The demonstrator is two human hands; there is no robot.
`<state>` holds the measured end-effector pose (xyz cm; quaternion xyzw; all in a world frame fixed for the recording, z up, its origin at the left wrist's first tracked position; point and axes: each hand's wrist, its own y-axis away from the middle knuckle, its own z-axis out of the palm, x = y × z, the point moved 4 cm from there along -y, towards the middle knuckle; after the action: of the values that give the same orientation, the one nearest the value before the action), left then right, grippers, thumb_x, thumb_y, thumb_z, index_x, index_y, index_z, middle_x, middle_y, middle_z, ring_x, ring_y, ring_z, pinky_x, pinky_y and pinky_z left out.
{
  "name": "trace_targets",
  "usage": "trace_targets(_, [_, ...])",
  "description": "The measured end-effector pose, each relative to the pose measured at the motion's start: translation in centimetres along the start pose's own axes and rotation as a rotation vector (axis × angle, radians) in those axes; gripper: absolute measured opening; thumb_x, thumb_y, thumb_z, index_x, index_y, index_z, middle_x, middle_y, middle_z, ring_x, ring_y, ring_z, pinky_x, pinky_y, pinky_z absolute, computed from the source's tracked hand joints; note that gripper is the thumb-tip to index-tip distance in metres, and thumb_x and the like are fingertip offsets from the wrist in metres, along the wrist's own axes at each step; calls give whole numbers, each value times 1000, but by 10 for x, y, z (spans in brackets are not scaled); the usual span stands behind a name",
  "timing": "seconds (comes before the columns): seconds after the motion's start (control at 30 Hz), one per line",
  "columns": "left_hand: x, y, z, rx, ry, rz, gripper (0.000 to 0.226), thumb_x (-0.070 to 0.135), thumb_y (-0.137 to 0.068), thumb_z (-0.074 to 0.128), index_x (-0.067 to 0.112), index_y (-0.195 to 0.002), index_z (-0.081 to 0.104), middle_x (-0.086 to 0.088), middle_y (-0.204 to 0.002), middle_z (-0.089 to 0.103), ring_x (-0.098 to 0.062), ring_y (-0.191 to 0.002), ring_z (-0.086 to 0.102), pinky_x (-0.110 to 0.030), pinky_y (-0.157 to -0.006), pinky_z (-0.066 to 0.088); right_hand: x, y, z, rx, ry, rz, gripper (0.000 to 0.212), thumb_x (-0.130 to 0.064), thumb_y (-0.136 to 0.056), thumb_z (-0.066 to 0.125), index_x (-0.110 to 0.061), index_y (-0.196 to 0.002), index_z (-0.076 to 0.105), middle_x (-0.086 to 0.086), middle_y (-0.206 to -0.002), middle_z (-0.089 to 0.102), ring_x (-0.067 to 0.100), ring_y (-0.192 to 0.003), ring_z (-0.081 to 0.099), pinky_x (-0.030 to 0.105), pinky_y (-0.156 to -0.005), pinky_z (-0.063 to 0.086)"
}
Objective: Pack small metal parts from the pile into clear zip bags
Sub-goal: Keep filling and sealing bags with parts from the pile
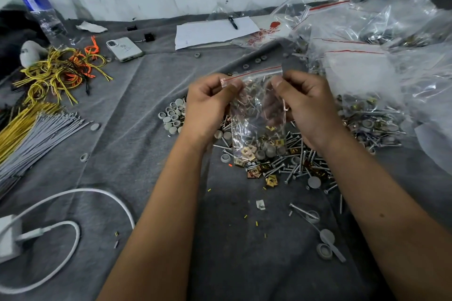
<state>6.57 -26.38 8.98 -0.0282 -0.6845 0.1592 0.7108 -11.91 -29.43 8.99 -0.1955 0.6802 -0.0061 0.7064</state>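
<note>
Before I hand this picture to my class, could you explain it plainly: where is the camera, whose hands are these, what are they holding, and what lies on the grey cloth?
There is one picture, taken by a camera worn on a person's head, looking forward and down. No machine is present, only two bare hands.

The left hand and the right hand pinch the top corners of a small clear zip bag with a red strip, which hangs above the pile and already holds some parts.

Below it, on the grey cloth, lies the pile of silver screws and brass-coloured square clips, with grey round caps to its left. Further left are yellow and orange wires, a white phone and a white charger cable. More clear bags sit at the right.
</note>
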Motion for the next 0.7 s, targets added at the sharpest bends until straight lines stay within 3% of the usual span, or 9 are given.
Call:
trace_targets(0.1, [-8, 0, 1, 33, 32, -14, 26, 5, -97, 69, 17, -76, 79, -13, -78, 73, -32, -76, 59, -47, -74, 47, 3, -2, 0, 57, -4, 11, 19, -29, -103, 61, -17, -97, 74, 8, -79, 74, 26, -62, 70, 34, -52, 58])
trace_targets(0.2, [-12, 0, 2, 39, 19, -8, 15, 4, -96, 70, 4, -83, 76, -25, -84, 70, -33, -74, 58, -47, -72, 47, 3, -6, -2, 111, 40, -46, 20, -28, -103, 61, -27, -90, 76, 9, -78, 76, 23, -62, 71, 33, -53, 59])
trace_targets(0.3, [-11, 1, -1, 43, 40, 14, 14, 2, -94, 71, 5, -82, 77, -15, -79, 74, -23, -67, 64, -36, -64, 53, 2, -10, -4, 162, 55, -87, 17, -25, -100, 67, -28, -89, 79, 10, -77, 75, 18, -60, 69, 30, -54, 58])
trace_targets(0.4, [-10, 1, -5, 40, 47, 49, 15, 4, -92, 74, 11, -80, 79, -6, -77, 77, -15, -67, 67, -27, -62, 55, 4, -12, -6, 175, 46, -122, 9, -21, -96, 72, -15, -98, 78, 6, -76, 74, 16, -60, 68, 29, -53, 57])
trace_targets(0.5, [-8, 1, -7, 60, 0, 88, 4, 9, -91, 77, 12, -90, 79, -6, -82, 77, -15, -69, 66, -27, -62, 52, 2, -12, -6, 187, 86, -157, 11, -19, -96, 73, -10, -99, 77, 2, -76, 75, 13, -62, 68, 28, -56, 57])
trace_targets(0.6, [-4, 1, -5, 61, -129, 154, 16, 18, -88, 81, 14, -103, 77, -1, -97, 77, -12, -83, 70, -24, -71, 54, -1, -10, -2, 157, 128, -185, 6, -17, -96, 71, -14, -95, 76, 0, -73, 74, 14, -60, 66, 32, -57, 58])
trace_targets(0.7, [1, 1, 0, 5, -231, 211, 9, 16, -89, 81, 20, -96, 77, 13, -86, 76, -5, -79, 71, -20, -70, 54, -5, -8, 3, 113, 175, -222, 6, -15, -97, 71, -10, -96, 74, -1, -70, 71, 13, -58, 65, 31, -57, 58])
